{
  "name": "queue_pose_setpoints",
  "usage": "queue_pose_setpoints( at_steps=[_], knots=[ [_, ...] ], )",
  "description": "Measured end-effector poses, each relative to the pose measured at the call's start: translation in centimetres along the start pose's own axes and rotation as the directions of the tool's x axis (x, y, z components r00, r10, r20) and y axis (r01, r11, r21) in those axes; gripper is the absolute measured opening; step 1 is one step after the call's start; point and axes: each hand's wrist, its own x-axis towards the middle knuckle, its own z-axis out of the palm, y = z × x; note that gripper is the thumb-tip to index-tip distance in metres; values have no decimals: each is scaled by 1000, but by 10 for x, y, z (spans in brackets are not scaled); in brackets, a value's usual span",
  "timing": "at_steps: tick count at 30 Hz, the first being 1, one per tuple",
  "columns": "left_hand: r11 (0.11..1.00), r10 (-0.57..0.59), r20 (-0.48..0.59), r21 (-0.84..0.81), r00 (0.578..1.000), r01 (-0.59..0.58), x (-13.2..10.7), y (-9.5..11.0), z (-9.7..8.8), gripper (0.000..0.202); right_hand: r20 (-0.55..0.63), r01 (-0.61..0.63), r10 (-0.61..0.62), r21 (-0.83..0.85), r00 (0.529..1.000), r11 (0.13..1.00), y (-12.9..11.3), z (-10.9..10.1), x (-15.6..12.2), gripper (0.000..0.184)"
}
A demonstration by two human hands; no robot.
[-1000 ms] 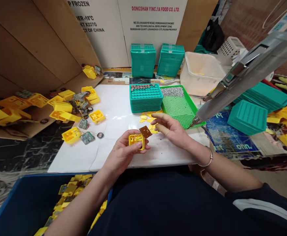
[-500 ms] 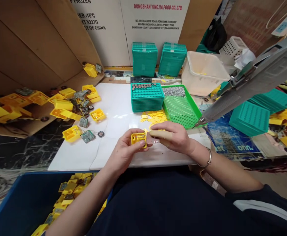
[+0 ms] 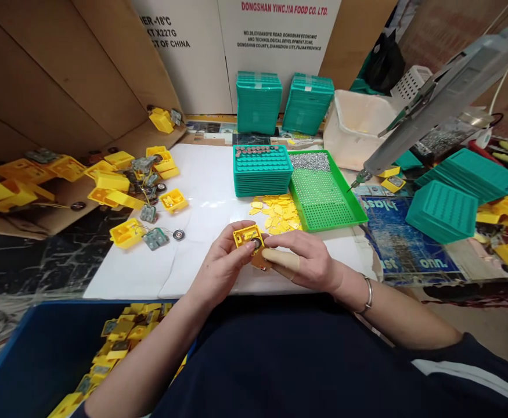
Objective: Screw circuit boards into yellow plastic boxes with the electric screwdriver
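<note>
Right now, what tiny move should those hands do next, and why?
Perhaps the left hand should gently press the round dark piece into the yellow case with its thumb. That thumb is at the piece, which shows at the case's open side, while the right hand has its fingers by the brown board, outside the case. Whether the piece is fully seated is too small to tell.

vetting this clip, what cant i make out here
Head view:
Yellow case: inside partly hidden by the left hand.
Brown board: partly covered by the right hand.
Silvery pieces in the green tray: too small to count.
Blue bin: cut off by the lower edge.
Grey tool: upper end cut off by the right edge.
</note>
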Motion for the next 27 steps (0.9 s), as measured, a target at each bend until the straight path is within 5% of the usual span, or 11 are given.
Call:
queue_pose_setpoints(
  at_steps=[5, 11, 17, 23, 27],
  knots=[
    [994, 40, 3, 103, 999, -40, 0, -6, -1, 28, 54, -129, 123, 136, 991, 982, -2, 1, 3, 14],
    [986, -116, 95, -105, 989, 126, 2, -2, -1, 27, 236, -324, 281, 164, 930, 932, 4, 2, 13, 17],
    [985, -95, 107, -132, 990, 109, 3, -9, -4, 32, 323, -420, 373, 88, 870, 903, 2, 4, 15, 15],
    [992, 7, 101, 127, 995, -19, 1, -16, -8, 37, 217, -432, 396, 152, 892, 889, 1, 10, 15, 7],
    [945, 29, 113, 319, 993, -64, 1, -12, -3, 32, 296, -502, 428, 245, 854, 830, 2, 5, 18, 5]
  ],
)
